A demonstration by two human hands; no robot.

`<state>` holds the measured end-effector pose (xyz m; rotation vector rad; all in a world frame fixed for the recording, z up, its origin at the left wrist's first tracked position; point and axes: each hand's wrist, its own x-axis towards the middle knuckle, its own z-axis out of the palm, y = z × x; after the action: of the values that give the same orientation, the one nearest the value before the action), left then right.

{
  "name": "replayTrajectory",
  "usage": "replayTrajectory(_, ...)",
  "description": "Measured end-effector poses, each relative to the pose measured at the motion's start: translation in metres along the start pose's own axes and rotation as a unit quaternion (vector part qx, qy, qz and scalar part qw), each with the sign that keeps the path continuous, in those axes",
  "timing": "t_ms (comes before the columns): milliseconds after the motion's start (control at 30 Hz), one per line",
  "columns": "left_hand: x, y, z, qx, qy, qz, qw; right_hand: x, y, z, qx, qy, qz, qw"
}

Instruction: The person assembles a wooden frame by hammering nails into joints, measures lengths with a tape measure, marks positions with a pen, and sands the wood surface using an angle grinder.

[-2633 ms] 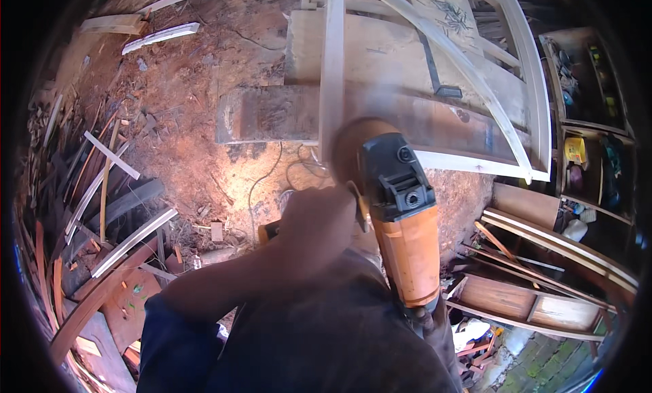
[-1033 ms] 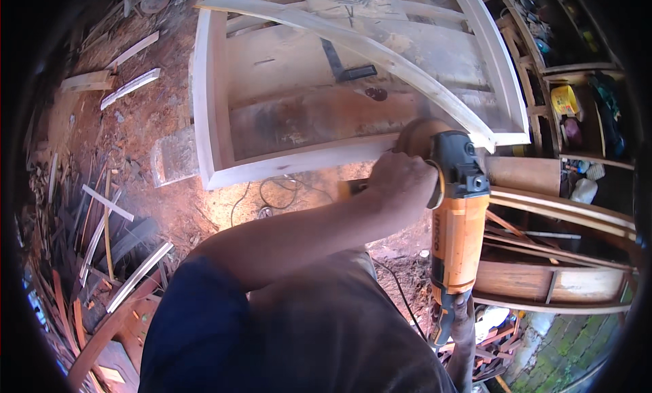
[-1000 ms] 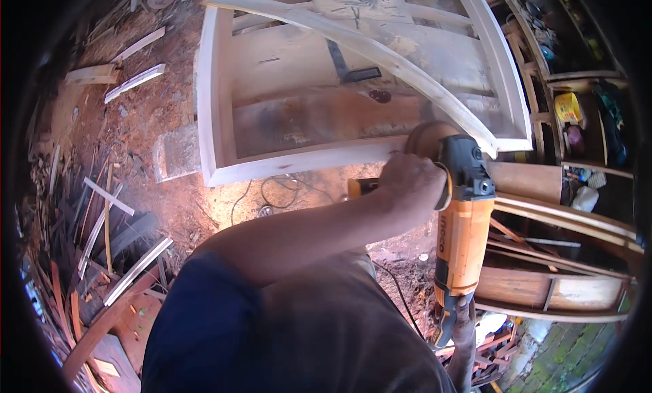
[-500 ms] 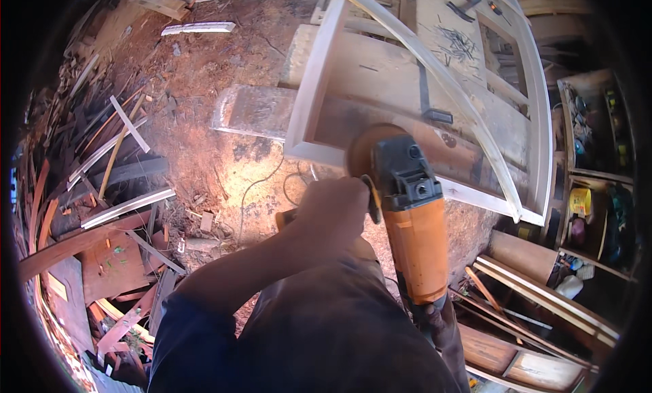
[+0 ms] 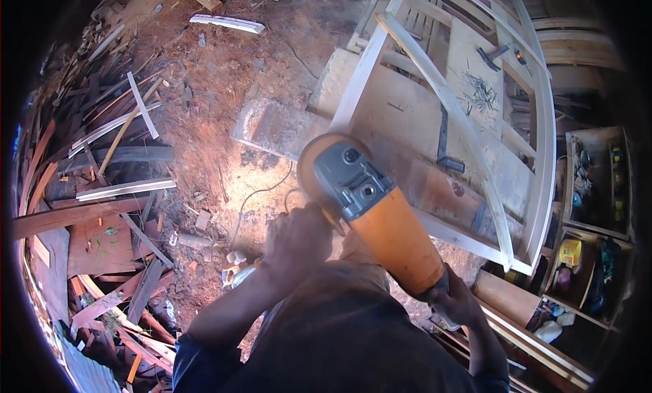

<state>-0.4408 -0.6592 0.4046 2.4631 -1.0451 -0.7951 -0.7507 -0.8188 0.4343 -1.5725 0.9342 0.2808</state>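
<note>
An orange and dark grey angle grinder (image 5: 394, 240) slants across the middle, its head up and to the left. My left hand (image 5: 299, 238) is closed beside the head, gripping the grinder's side; the handle itself is hidden in the fist. Around the rear end of the body wraps my right hand (image 5: 454, 299). The brown round disc (image 5: 314, 165) overlaps the near left corner of a pale wooden frame (image 5: 358, 84) in this view; whether they touch I cannot tell. A loose-looking wooden strip (image 5: 441, 87) runs diagonally over the frame.
Under the frame is a worktop of boards (image 5: 407, 121) bearing a hammer (image 5: 492, 55), a pile of nails (image 5: 481, 91) and a dark square (image 5: 449, 163). Scrap wood (image 5: 122, 155) is heaped at left. Wooden shelves (image 5: 598, 233) with containers stand at right. A cable (image 5: 255, 193) crosses the ground.
The grinder has swung leftward, its head now tilted further left, and both hands have moved with it, still gripping. The whole view has shifted, so the frame appears further right.
</note>
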Motion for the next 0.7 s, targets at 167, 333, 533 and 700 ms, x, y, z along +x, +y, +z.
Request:
replayTrajectory(167,0.122,0.044,-0.016,0.031,0.082,0.091,0.992,0.093,-0.04,-0.095,0.02,0.003,-0.021,1.0)
replayTrajectory(333,0.247,0.057,-0.049,0.121,0.131,0.124,0.976,0.159,-0.114,-0.131,0.041,0.045,0.009,0.998)
replayTrajectory(533,0.181,0.046,-0.037,0.075,0.052,0.092,0.992,0.14,-0.078,-0.118,0.031,0.01,0.021,0.999)
replayTrajectory(700,0.052,0.012,-0.009,-0.033,0.038,0.023,0.998,0.089,-0.045,-0.083,-0.056,-0.067,-0.019,0.996)
